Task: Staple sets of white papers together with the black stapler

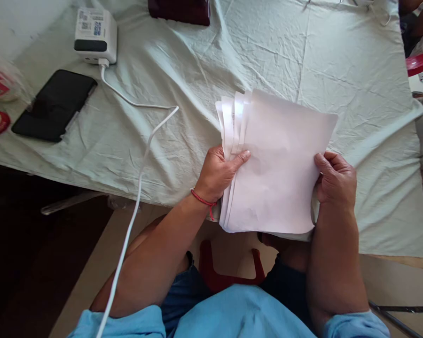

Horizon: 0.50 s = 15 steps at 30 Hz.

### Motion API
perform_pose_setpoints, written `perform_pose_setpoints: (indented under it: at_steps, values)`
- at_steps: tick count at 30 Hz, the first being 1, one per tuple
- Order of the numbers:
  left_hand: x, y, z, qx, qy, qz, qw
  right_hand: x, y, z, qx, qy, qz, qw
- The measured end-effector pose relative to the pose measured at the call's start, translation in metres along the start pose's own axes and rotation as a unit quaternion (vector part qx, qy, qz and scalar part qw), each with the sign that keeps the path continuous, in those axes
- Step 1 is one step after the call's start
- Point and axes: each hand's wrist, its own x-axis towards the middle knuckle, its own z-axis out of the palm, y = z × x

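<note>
A stack of white paper sheets (280, 164) is held above the near edge of the cloth-covered table. The sheets are fanned out at the left side, and the top one looks blank with faint creases. My left hand (219, 171) grips the left edge, thumb on top and fingers hidden beneath. A red cord bracelet (204, 199) is on that wrist. At the right edge, my right hand (335, 177) pinches the paper between its thumb and curled fingers.
A wrinkled pale green cloth (183, 155) covers the table. Left of the papers lie a black phone (54, 105), a white power adapter (96, 35) with a white cable (139, 178), and a red ring-shaped object (4, 123). A dark red object (179, 10) sits at the back.
</note>
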Motion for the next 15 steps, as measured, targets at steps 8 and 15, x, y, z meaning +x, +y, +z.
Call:
perform_pose_setpoints:
  at_steps: [8, 15]
  values:
    - [0.023, 0.006, -0.019, -0.143, 0.146, 0.095, 0.974, -0.001, -0.004, 0.001, -0.002, -0.002, -0.011, 1.0]
    - [0.033, -0.002, -0.029, -0.188, 0.215, 0.106, 0.952, -0.02, -0.016, 0.007, -0.004, -0.186, 0.085, 0.979]
